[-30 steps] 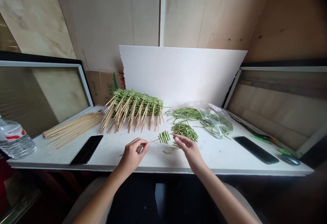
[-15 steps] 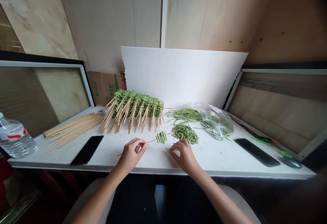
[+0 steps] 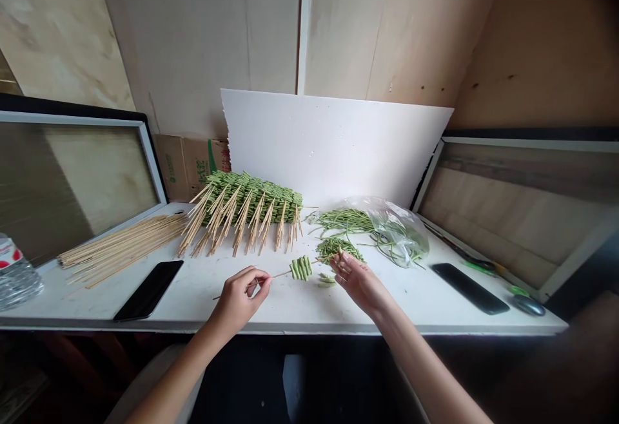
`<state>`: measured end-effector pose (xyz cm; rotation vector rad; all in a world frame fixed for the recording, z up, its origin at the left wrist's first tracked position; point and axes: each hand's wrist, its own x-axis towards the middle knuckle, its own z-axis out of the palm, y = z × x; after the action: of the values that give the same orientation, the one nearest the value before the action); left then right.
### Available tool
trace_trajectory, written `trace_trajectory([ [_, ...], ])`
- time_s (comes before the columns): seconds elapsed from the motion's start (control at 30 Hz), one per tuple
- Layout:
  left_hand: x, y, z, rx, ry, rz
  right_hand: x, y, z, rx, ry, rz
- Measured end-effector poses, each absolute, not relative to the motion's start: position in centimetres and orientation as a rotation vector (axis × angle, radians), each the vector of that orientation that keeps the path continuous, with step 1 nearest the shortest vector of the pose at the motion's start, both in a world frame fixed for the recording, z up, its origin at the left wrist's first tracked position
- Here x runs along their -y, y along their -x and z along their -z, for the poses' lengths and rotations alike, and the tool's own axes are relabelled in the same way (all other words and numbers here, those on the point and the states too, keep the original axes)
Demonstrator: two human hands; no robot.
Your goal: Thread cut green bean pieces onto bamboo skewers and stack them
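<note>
My left hand (image 3: pixel 240 295) is closed in a pinch around a thin wooden skewer (image 3: pixel 279 275), whose back end sticks out behind the fingers. Several cut green bean pieces (image 3: pixel 301 268) are threaded side by side along it. At the skewer's front end, my right hand (image 3: pixel 358 280) is turned partly palm up with its thumb and fingertips together; what they pinch is too small to make out. Paler bean pieces (image 3: pixel 327 279) show just beside its lower fingers. Behind that hand is a heap of short cut beans (image 3: pixel 333 246), partly covered.
Finished bean skewers (image 3: pixel 254 195) are stacked at the back, sticks forward. Bare skewers (image 3: pixel 126 243) and a phone (image 3: pixel 149 290) lie left, near a water bottle (image 3: pixel 18 276). Long beans (image 3: pixel 345 220) spill from a plastic bag (image 3: pixel 403 231). A black slab (image 3: pixel 470 288) and mouse (image 3: pixel 529 305) lie right.
My right hand has risen from the tabletop to the skewer's front end and turned its palm upward. My left hand keeps its pinch on the skewer. The whole view has shifted slightly.
</note>
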<state>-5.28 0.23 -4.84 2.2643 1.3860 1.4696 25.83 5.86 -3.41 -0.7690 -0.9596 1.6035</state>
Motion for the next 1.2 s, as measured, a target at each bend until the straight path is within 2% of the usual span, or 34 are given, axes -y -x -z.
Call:
trace_trajectory([
  [0.5, -0.2, 5.2, 4.9, -1.385, -2.243, -1.454, -5.4, -25.2, 3.2, 1.01, 0.727, -1.572],
  [0.97, 0.1, 5.5, 4.1, -1.37, -2.334, -1.474, -5.2, -24.8, 3.6, 1.12, 0.93, -1.206],
  [1.2, 0.2, 5.3, 4.2, -1.332, -2.367, -1.497, -4.9, -23.9, 4.2, 1.157, 0.958, -1.161],
])
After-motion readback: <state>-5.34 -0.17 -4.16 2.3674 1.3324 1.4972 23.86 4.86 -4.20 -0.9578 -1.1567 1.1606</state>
